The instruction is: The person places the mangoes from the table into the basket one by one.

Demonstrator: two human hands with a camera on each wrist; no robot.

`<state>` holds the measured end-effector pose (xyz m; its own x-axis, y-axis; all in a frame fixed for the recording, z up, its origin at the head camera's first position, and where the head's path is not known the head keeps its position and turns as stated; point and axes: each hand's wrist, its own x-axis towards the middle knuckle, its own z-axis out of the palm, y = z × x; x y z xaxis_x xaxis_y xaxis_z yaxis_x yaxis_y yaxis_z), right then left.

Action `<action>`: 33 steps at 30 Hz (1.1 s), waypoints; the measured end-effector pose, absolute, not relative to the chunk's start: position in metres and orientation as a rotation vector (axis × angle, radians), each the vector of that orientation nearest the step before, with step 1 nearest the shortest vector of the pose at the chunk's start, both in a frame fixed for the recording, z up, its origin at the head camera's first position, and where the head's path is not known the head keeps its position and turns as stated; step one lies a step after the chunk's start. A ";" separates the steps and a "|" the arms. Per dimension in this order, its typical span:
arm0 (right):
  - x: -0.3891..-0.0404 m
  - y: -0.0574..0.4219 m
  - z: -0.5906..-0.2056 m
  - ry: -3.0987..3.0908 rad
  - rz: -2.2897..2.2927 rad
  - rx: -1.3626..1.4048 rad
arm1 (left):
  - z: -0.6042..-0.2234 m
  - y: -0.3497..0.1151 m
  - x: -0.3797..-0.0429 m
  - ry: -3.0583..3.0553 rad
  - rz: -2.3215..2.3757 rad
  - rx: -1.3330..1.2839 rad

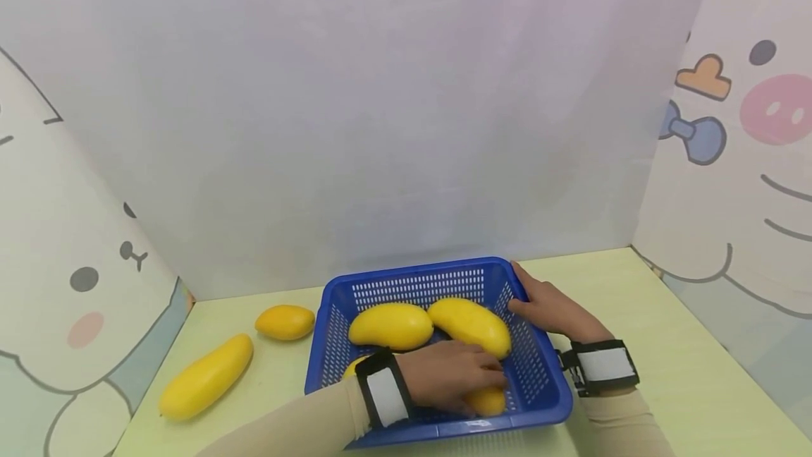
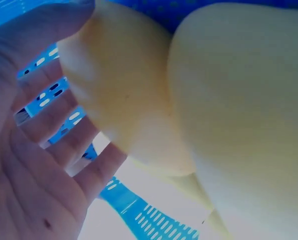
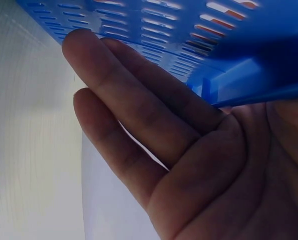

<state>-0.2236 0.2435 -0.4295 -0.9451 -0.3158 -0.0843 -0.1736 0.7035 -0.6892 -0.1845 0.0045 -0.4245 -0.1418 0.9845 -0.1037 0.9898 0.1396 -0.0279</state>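
While the left hand (image 1: 453,376) grasps a yellow mango (image 1: 488,402) in the near right part of a blue basket (image 1: 469,427), the right hand (image 1: 552,310) grips its right rim, thumb inside, fingers along the outside. 2 whole mangoes (image 1: 391,326) lie toward the far side; a partly hidden mango (image 1: 353,367) shows at near left. Left of the basket lie 2 loose mangoes (image 1: 208,377), the farther just beside its rim. Tabletop (image 1: 685,358) stretches right to the printed wall (image 1: 729,231).
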 end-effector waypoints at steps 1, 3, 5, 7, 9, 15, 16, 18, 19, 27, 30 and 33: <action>-0.224 0.243 -0.430 2.715 -1.069 -0.393 | -0.423 0.004 -0.184 2.328 -0.129 2.012; -0.224 0.243 -0.430 2.716 -1.068 -0.394 | -0.420 0.004 -0.183 2.335 -0.116 2.000; -0.224 0.243 -0.431 2.721 -1.061 -0.402 | -0.416 0.004 -0.182 2.345 -0.100 1.982; -0.224 0.243 -0.431 2.726 -1.056 -0.412 | -0.412 0.004 -0.180 2.366 -0.080 1.954; -0.224 0.243 -0.430 2.737 -1.046 -0.425 | -0.408 0.003 -0.178 2.404 -0.064 1.934; -0.225 0.244 -0.431 2.754 -1.029 -0.432 | -0.393 -0.003 -0.174 2.574 0.007 1.850; -0.225 0.244 -0.431 2.754 -1.027 -0.431 | -0.391 -0.005 -0.174 2.605 0.028 1.841; -0.226 0.244 -0.431 2.757 -1.020 -0.428 | -0.387 -0.009 -0.173 2.666 0.072 1.817; -0.226 0.244 -0.431 2.758 -1.017 -0.429 | -0.385 -0.011 -0.173 2.691 0.094 1.807; -0.226 0.245 -0.430 2.729 -1.031 -0.416 | -0.379 -0.021 -0.173 2.812 0.157 1.745; -0.226 0.245 -0.430 2.726 -1.034 -0.425 | -0.379 -0.025 -0.176 2.880 0.138 1.773; -0.226 0.246 -0.431 2.727 -1.035 -0.432 | -0.378 -0.029 -0.178 2.940 0.141 1.796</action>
